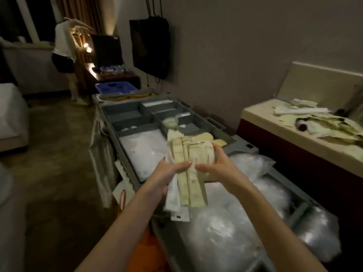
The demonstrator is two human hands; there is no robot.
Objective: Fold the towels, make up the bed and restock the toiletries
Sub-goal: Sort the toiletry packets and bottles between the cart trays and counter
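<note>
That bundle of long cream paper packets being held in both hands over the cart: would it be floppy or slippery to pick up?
The long cream paper packets probably flex but do not droop: their ends jut past the left hand and right hand fairly straight. They look light. As they fan out unevenly, they may well slide apart.

The print on the toiletry sachets (pixel 191 169) is too blurred to read, and the left hand (pixel 167 173) hides their left edges while the right hand (pixel 218 167) covers their right side. At two o'clock, the litter on the counter (pixel 294 134) is smeared and cut by the frame's edge. At eleven o'clock, a distant person (pixel 64 48) is too dim to make out. The plastic bags (pixel 225 232) at five o'clock hide their contents.
</note>
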